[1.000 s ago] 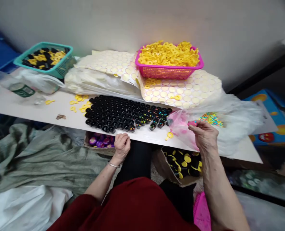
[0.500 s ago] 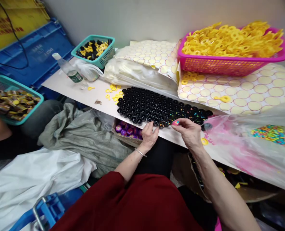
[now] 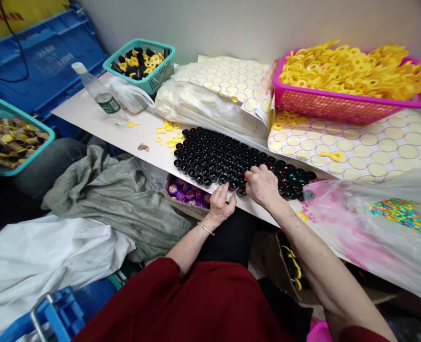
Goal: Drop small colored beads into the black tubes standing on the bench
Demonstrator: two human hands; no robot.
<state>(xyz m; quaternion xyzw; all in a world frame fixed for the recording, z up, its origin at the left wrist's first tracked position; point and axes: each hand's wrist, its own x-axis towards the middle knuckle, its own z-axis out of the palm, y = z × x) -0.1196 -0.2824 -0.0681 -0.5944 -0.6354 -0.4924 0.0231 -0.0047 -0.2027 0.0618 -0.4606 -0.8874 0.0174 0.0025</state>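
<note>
Filling step: right hand [image 3: 262,186] pinches candy over the cups [image 3: 228,159], left hand [image 3: 221,205] loosely curled at 7 o'clock (next needs careful aim).

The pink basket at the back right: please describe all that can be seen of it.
The pink basket is a rectangular, shallow tray of bright pink plastic with mesh walls and a solid rim. It stands upright near the wall, resting on sheets of round cream stickers. Yellow plastic rings fill it in a heap above the rim. Neither hand touches it. Its right end runs to the picture edge.
</note>
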